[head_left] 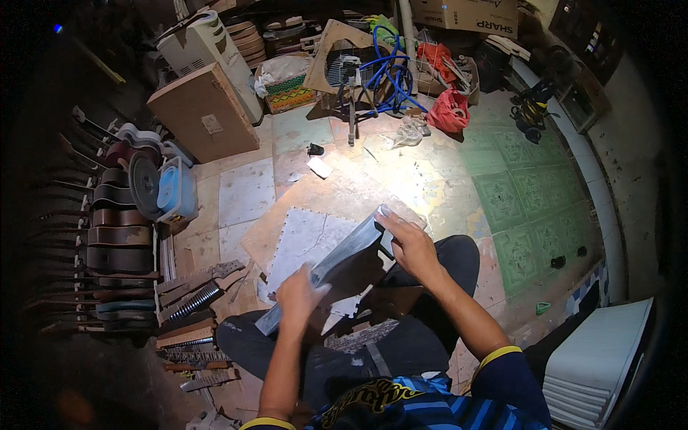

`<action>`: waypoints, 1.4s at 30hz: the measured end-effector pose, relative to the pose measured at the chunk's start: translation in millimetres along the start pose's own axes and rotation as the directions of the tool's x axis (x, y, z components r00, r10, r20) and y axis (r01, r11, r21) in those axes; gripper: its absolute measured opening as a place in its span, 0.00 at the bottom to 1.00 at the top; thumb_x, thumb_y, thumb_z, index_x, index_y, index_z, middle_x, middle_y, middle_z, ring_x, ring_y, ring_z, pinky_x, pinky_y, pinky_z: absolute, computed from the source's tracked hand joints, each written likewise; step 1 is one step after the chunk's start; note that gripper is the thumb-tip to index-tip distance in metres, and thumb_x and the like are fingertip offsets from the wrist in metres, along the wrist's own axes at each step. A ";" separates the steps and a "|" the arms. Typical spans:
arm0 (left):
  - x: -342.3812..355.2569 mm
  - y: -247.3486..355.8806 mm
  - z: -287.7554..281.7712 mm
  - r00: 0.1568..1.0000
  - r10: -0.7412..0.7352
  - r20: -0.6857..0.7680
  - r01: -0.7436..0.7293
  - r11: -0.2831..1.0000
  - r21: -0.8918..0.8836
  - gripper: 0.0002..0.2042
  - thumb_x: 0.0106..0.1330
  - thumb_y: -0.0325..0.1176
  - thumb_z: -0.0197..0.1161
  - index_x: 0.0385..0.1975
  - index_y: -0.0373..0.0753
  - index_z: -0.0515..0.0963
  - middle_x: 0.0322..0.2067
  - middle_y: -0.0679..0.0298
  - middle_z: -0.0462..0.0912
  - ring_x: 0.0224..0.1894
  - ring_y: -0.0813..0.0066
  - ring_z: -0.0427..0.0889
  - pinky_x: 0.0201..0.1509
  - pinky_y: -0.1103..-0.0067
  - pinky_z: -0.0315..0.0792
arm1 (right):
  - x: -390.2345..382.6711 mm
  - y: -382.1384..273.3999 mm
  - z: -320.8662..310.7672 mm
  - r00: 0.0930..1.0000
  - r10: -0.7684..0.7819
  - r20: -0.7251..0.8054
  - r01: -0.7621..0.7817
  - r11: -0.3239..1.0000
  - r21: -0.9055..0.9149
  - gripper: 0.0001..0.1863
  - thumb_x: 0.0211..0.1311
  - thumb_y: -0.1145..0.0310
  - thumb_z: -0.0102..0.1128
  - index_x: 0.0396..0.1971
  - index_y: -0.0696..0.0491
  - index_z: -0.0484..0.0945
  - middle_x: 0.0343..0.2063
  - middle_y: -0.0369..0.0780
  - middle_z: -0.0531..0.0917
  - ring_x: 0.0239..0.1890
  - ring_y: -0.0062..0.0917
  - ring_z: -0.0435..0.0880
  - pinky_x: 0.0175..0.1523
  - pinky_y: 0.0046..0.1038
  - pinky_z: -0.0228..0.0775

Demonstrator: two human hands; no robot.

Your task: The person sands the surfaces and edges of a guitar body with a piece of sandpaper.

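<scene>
A long grey piece [351, 249] with a pale, dusty edge and a dark side slants across my lap, its far end up to the right. My right hand [410, 242] is closed round that far end. On the lower part of the edge lies my left hand [298, 292], smeared by motion. Its thumb points along the piece; the fingers are too blurred to tell whether they grip it or hold something small. A pale foam mat [295, 240] with toothed edges lies beneath, on a brown board [358, 179].
Several guitar bodies [118, 236] stand in a row at the left. Rasps and files, one with a coiled handle [195, 301], lie left of my knee. A clamp [351, 100], blue hose [401, 79] and red bag [449, 111] are at the back. A white plastic chair [595, 358] stands at the right.
</scene>
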State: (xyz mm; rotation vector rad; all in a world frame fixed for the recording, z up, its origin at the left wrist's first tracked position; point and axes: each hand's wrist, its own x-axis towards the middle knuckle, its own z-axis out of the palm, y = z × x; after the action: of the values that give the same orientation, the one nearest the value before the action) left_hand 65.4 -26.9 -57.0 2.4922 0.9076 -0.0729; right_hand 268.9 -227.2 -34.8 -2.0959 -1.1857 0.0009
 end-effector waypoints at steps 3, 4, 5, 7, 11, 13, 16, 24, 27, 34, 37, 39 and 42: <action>-31.1 -51.3 -24.8 0.996 -0.082 0.045 0.077 0.990 0.115 0.32 0.48 0.48 0.79 0.56 0.45 0.81 0.42 0.50 0.89 0.46 0.48 0.88 0.49 0.60 0.81 | 4.6 -5.7 6.3 1.000 0.010 -0.009 -0.010 0.999 0.032 0.37 0.53 0.85 0.52 0.66 0.46 0.77 0.63 0.51 0.80 0.63 0.45 0.80 0.63 0.40 0.74; -43.3 -52.3 -41.5 0.989 -0.138 0.056 0.131 0.984 0.120 0.32 0.48 0.48 0.80 0.54 0.44 0.82 0.41 0.49 0.89 0.45 0.49 0.88 0.49 0.60 0.80 | 5.2 -3.3 8.2 0.999 0.031 -0.013 -0.030 0.998 0.052 0.37 0.54 0.84 0.54 0.67 0.46 0.76 0.65 0.50 0.78 0.62 0.46 0.80 0.64 0.40 0.73; -51.4 -54.5 -50.6 0.979 -0.194 0.066 0.184 0.975 0.126 0.31 0.48 0.48 0.80 0.53 0.43 0.84 0.40 0.48 0.89 0.45 0.49 0.89 0.50 0.61 0.80 | 6.0 -0.8 10.1 0.998 0.052 -0.018 -0.051 0.996 0.073 0.36 0.55 0.83 0.56 0.67 0.47 0.75 0.66 0.49 0.77 0.61 0.46 0.80 0.64 0.41 0.73; -65.5 -66.2 -54.8 0.982 -0.191 0.000 0.191 0.980 0.049 0.31 0.46 0.48 0.81 0.51 0.42 0.85 0.41 0.48 0.89 0.45 0.50 0.89 0.50 0.62 0.80 | 11.0 -0.1 14.2 0.998 0.058 -0.035 -0.054 0.994 0.100 0.35 0.55 0.83 0.55 0.67 0.48 0.75 0.66 0.51 0.77 0.63 0.47 0.79 0.66 0.40 0.72; -96.5 -43.3 -83.8 0.969 -0.124 -0.216 0.113 0.992 -0.061 0.26 0.44 0.44 0.83 0.44 0.38 0.88 0.37 0.49 0.90 0.40 0.53 0.91 0.47 0.67 0.82 | 10.2 14.3 25.0 0.991 0.136 0.004 -0.132 0.960 0.246 0.33 0.57 0.83 0.50 0.66 0.53 0.76 0.63 0.54 0.78 0.68 0.47 0.75 0.71 0.38 0.68; -105.6 -32.5 -103.8 0.967 -0.083 -0.242 0.068 0.995 -0.073 0.25 0.45 0.42 0.82 0.44 0.38 0.88 0.36 0.50 0.90 0.38 0.53 0.90 0.46 0.67 0.82 | -0.4 20.6 39.1 0.988 0.145 0.047 -0.152 0.944 0.294 0.33 0.58 0.83 0.49 0.66 0.53 0.76 0.63 0.54 0.79 0.67 0.47 0.76 0.72 0.37 0.67; -109.4 -12.4 -117.9 0.968 -0.015 -0.249 -0.016 0.992 -0.122 0.21 0.50 0.36 0.79 0.45 0.36 0.87 0.38 0.50 0.90 0.38 0.52 0.90 0.46 0.68 0.82 | -16.3 19.5 60.1 0.989 0.136 0.055 -0.147 0.936 0.321 0.33 0.57 0.84 0.50 0.65 0.54 0.76 0.62 0.55 0.79 0.67 0.47 0.76 0.71 0.37 0.68; -116.8 26.1 -105.3 0.956 0.125 -0.267 -0.171 0.973 -0.157 0.21 0.54 0.33 0.76 0.48 0.35 0.84 0.45 0.48 0.88 0.43 0.50 0.90 0.48 0.68 0.82 | -33.5 -15.9 57.0 0.990 0.139 0.025 -0.140 0.989 0.053 0.31 0.53 0.85 0.54 0.59 0.49 0.83 0.58 0.46 0.84 0.51 0.44 0.85 0.56 0.40 0.77; -118.5 25.0 -101.0 0.951 0.134 -0.280 -0.182 0.971 -0.153 0.21 0.53 0.32 0.76 0.48 0.35 0.85 0.45 0.48 0.88 0.43 0.50 0.90 0.48 0.69 0.82 | -31.6 -3.6 63.9 0.992 0.113 -0.049 -0.112 0.993 0.038 0.31 0.53 0.84 0.54 0.59 0.49 0.83 0.57 0.46 0.85 0.50 0.45 0.86 0.56 0.40 0.77; -129.2 17.4 -94.0 0.966 0.032 -0.257 -0.080 0.980 -0.180 0.21 0.53 0.32 0.77 0.48 0.35 0.85 0.45 0.48 0.89 0.44 0.51 0.90 0.49 0.69 0.82 | -37.6 -13.3 53.6 0.992 0.099 -0.084 -0.101 0.995 -0.025 0.30 0.57 0.82 0.57 0.60 0.44 0.83 0.57 0.41 0.85 0.49 0.41 0.86 0.49 0.41 0.82; -128.6 20.0 -89.0 0.960 0.043 -0.277 -0.099 0.977 -0.192 0.21 0.53 0.32 0.77 0.48 0.34 0.85 0.45 0.48 0.89 0.43 0.52 0.90 0.48 0.70 0.83 | -53.8 -47.4 64.3 0.995 0.104 -0.006 -0.103 0.992 0.072 0.31 0.57 0.82 0.57 0.62 0.46 0.81 0.58 0.43 0.85 0.42 0.41 0.85 0.47 0.39 0.82; -127.4 21.5 -89.2 0.959 0.061 -0.276 -0.114 0.977 -0.180 0.21 0.53 0.32 0.77 0.48 0.33 0.85 0.45 0.47 0.89 0.43 0.52 0.91 0.48 0.70 0.83 | -54.5 -89.4 46.3 0.993 -0.018 0.120 0.005 0.994 0.105 0.30 0.58 0.82 0.57 0.61 0.45 0.82 0.58 0.42 0.85 0.35 0.41 0.82 0.45 0.36 0.81; -126.8 23.8 -89.8 0.953 0.082 -0.292 -0.128 0.982 -0.141 0.21 0.54 0.32 0.77 0.48 0.32 0.85 0.45 0.47 0.89 0.42 0.52 0.91 0.47 0.70 0.83 | -40.4 -40.3 55.0 0.985 0.170 0.025 -0.170 0.985 0.016 0.31 0.57 0.82 0.57 0.61 0.44 0.82 0.59 0.41 0.84 0.36 0.41 0.83 0.45 0.36 0.81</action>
State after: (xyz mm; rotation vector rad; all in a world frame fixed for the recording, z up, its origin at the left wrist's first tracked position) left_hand -28.6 -76.7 58.7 2.4333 0.8519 0.3891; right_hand 197.3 -212.4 -65.4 -2.1808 -1.0127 0.1147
